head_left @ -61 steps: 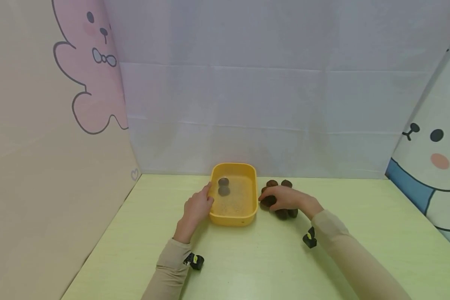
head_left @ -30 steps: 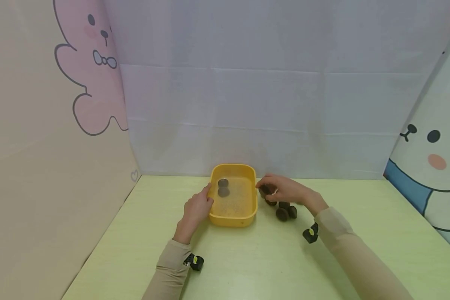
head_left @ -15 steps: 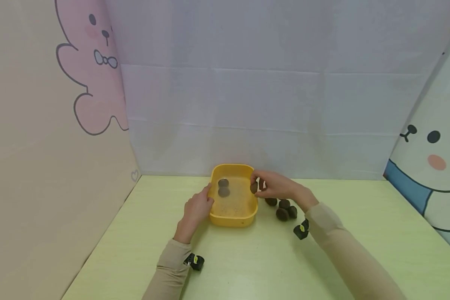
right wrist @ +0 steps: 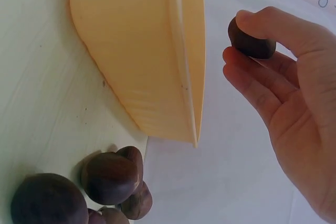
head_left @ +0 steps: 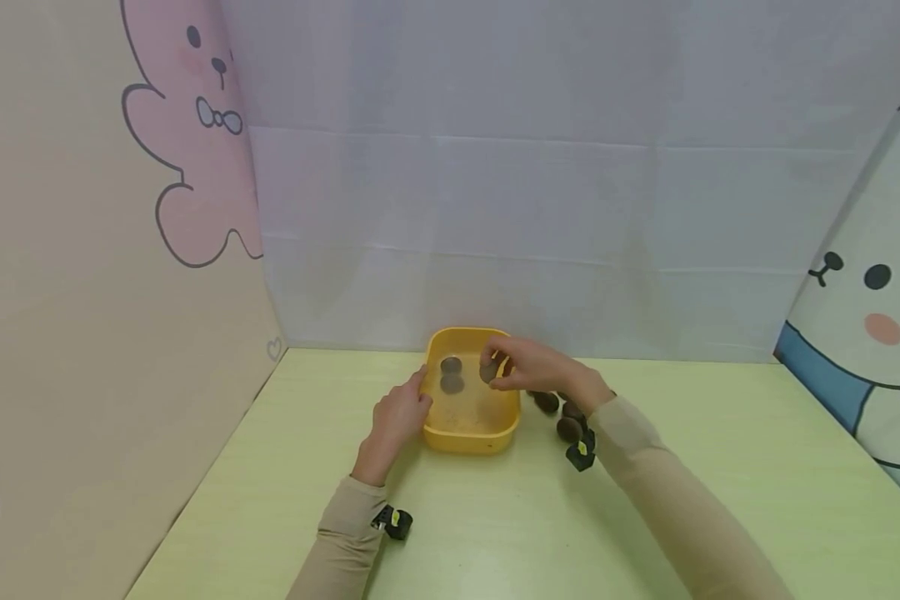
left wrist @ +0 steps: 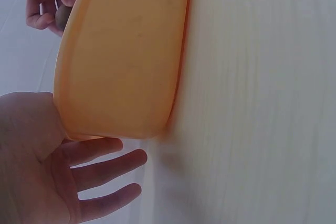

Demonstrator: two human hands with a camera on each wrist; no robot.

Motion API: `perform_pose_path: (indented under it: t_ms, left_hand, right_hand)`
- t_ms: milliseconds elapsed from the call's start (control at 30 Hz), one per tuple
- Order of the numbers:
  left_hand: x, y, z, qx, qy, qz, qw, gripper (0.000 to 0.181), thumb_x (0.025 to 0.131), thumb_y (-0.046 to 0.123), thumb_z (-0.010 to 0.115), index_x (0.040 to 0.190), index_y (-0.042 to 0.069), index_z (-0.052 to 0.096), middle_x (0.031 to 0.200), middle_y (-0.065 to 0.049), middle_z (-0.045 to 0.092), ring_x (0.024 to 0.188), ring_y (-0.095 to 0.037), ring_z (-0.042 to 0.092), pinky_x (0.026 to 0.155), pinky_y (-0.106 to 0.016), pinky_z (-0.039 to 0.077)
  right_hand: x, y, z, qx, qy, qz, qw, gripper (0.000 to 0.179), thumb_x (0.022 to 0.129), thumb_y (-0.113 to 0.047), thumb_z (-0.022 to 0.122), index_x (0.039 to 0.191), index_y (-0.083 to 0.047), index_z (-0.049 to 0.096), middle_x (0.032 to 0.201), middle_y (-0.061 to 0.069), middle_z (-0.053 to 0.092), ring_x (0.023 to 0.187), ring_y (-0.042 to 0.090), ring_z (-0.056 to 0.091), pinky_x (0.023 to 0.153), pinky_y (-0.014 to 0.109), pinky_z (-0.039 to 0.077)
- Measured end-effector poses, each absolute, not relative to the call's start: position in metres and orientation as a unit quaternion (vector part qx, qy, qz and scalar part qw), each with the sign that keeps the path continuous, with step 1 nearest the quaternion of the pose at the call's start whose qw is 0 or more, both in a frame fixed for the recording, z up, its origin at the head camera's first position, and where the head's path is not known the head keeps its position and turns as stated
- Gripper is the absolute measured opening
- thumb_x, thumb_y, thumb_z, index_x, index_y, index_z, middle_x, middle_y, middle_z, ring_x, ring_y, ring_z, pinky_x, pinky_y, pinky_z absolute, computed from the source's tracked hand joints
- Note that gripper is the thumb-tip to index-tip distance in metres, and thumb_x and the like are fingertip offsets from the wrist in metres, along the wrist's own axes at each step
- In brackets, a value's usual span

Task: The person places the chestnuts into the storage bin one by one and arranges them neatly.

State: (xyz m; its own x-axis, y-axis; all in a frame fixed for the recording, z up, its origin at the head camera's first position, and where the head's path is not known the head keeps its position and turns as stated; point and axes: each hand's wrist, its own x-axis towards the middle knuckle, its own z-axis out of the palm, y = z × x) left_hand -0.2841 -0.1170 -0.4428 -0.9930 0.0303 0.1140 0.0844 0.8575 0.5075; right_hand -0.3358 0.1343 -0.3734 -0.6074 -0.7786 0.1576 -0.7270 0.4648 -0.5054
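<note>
A yellow plastic tub [head_left: 471, 443] stands on the table against the back curtain. My left hand [head_left: 399, 412] holds its left rim, with several fingers stretched along the outside in the left wrist view. Over the tub's right part, my right hand [head_left: 536, 367] pinches a dark brown chestnut [right wrist: 252, 40] between thumb and fingers, above rim height. Two greyish-looking chestnuts [head_left: 452, 383] lie inside at the left, one behind the other. Right of the tub, several loose chestnuts [right wrist: 110, 178] lie on the table, partly hidden by my right forearm in the head view.
The pale yellow-green table [head_left: 480, 533] reaches back to a white curtain [head_left: 450, 200]. Cartoon-printed cloths hang on both sides, with a pink bear [head_left: 202, 167] at left. A black wrist camera [head_left: 581, 452] under my right sleeve is close to the loose chestnuts.
My right hand has picked a chestnut from the pile and moved left with it, from beside the tub to over its inside. My left hand keeps its hold on the rim.
</note>
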Motion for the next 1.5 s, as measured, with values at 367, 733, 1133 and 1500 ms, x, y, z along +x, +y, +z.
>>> perform_pose_path:
  t_ms: [367,733,1133,1500]
  left_hand:
    - [-0.284,-0.117,-0.445,-0.031,-0.962,-0.266,0.052,0.057,0.094,0.018,0.051,0.151,0.017,0.044,0.067,-0.007,0.053,0.052,-0.02,0.042,0.048,-0.032,0.033]
    - [-0.283,-0.118,-0.44,-0.03,-0.963,-0.261,0.058,0.057,0.095,0.018,0.052,0.151,0.017,0.044,0.066,-0.006,0.053,0.051,-0.019,0.04,0.047,-0.031,0.032]
    - [-0.284,-0.116,-0.443,-0.026,-0.962,-0.266,0.051,0.056,0.095,0.018,0.052,0.151,0.018,0.044,0.068,-0.008,0.054,0.052,-0.02,0.042,0.049,-0.032,0.033]
    - [-0.283,-0.117,-0.443,-0.028,-0.961,-0.269,0.063,0.057,0.093,0.019,0.051,0.15,0.018,0.046,0.073,-0.011,0.06,0.054,-0.021,0.044,0.05,-0.034,0.034]
  right_hand:
    - [-0.344,0.117,-0.38,-0.442,0.858,-0.252,0.075,0.034,0.087,-0.007,0.068,0.121,-0.007,0.065,0.112,0.006,0.061,0.098,0.018,0.061,0.087,0.037,0.057]
    - [-0.35,0.1,-0.384,-0.448,0.87,-0.2,0.056,0.026,0.085,-0.015,0.077,0.108,-0.01,0.067,0.106,0.001,0.065,0.093,0.015,0.061,0.083,0.027,0.052]
    - [-0.363,0.078,-0.388,-0.492,0.84,-0.207,0.095,0.021,0.087,-0.013,0.075,0.107,-0.005,0.072,0.107,0.007,0.072,0.098,0.018,0.066,0.09,0.033,0.053]
    - [-0.369,0.061,-0.382,-0.479,0.852,-0.169,0.129,0.022,0.088,-0.012,0.074,0.108,-0.002,0.071,0.105,0.009,0.073,0.093,0.017,0.065,0.088,0.035,0.053]
